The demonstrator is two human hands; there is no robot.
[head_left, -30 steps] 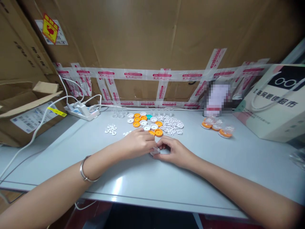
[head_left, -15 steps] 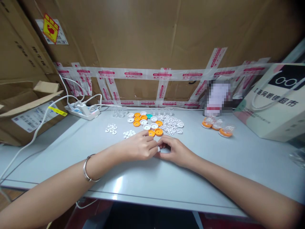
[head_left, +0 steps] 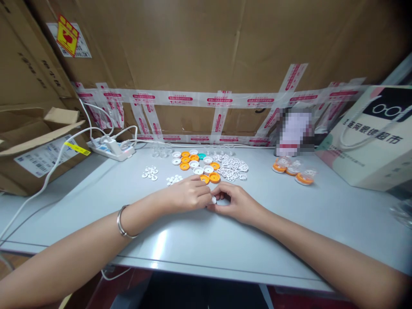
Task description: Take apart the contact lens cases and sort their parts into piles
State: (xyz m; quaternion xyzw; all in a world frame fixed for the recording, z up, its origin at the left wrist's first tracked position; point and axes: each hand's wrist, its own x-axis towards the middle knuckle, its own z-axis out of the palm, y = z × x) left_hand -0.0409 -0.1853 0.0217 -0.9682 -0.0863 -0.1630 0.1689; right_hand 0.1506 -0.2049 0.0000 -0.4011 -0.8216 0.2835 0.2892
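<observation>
My left hand and my right hand meet over the grey table, fingers closed around one small white round piece. Most of that piece is hidden by my fingers. Just beyond them lie orange round caps, white round caps and a teal one. A heap of white openwork pieces spreads to their right. Left of the caps are two clusters of small white pieces, one of white discs with stems and one of white knobs.
Clear plastic domes stand at the back. Several orange-and-white assembled pieces sit at the right, near a paper bag. A power strip with white cables and an open cardboard box are at the left. A large carton backs the table.
My left hand and forearm have shifted slightly, and the view has moved a little. Both hands stay together around the small white piece.
</observation>
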